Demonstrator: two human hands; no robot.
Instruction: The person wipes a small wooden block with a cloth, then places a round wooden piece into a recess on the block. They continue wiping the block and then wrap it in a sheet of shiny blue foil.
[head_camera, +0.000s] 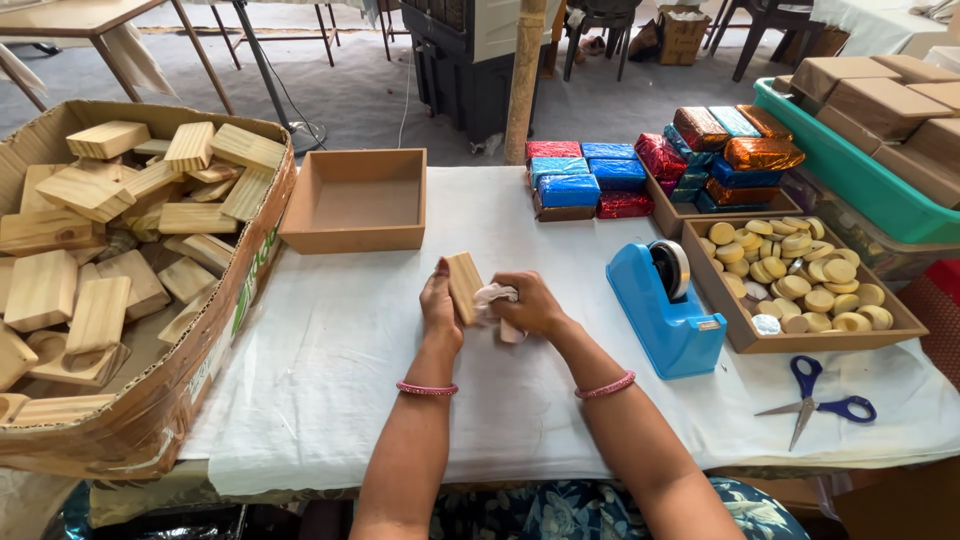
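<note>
Both hands work above the white cloth (330, 350). Left hand (440, 308) grips a wooden block (464, 285) (held upright); right hand (532, 305) fingers pinch a white rag (493, 296) against it.

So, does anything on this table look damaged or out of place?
The big cardboard box of wooden blocks at the left looks worn: its front wall bulges outward and the rim is crumpled. The blocks lie in a loose heap. Everything else looks orderly.

the left edge cuts off the cardboard box (150, 420) of wooden blocks; the right edge cuts the green crate (860, 185). the right hand (535, 305) hides most of a crumpled white cloth (494, 295).
</note>
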